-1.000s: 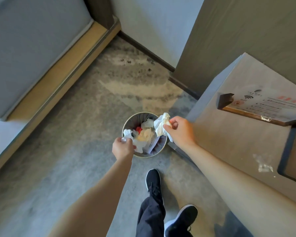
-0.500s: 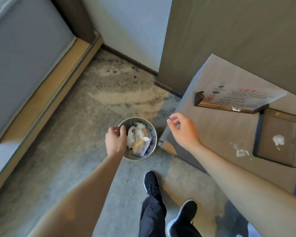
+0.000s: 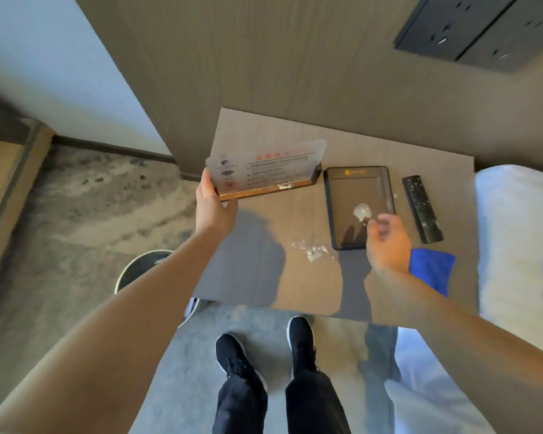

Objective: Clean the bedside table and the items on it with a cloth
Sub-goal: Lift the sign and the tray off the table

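1. Step in hand, as I judged it: clearing litter off the bench (image 3: 351,145) before any wiping. The blue cloth (image 3: 431,267) lay untouched at the near right of the bench, partly hidden behind the right wrist.
2. Near left, on the floor, the rim of a bin (image 3: 129,270) showed beside the left forearm, mostly covered by it.
3. Right hand (image 3: 387,239) hovered over the near edge of the dark tray (image 3: 359,205), fingers loosely curled w/ thumb and forefinger close together. Blurred, so I couldn't tell if the grip had closed on anything.
4. White crumpled scrap (image 3: 361,211) sat on the tray just beyond those fingertips, near but apparently not touched.
5. A clear wrapper scrap (image 3: 312,250) lay on the bench left of the tray's near corner, btwn the two hands.
6. Left hand (image 3: 212,206) gripped the left end of the sign stand (image 3: 264,170), fingers wrapped on its wooden base.
7. Remote (image 3: 422,208) lay right of the tray, apart from both hands.
8. Next move prob. called for a pinch on the white scrap, then the wrapper, then a reach back to the cloth just right of the wrist.
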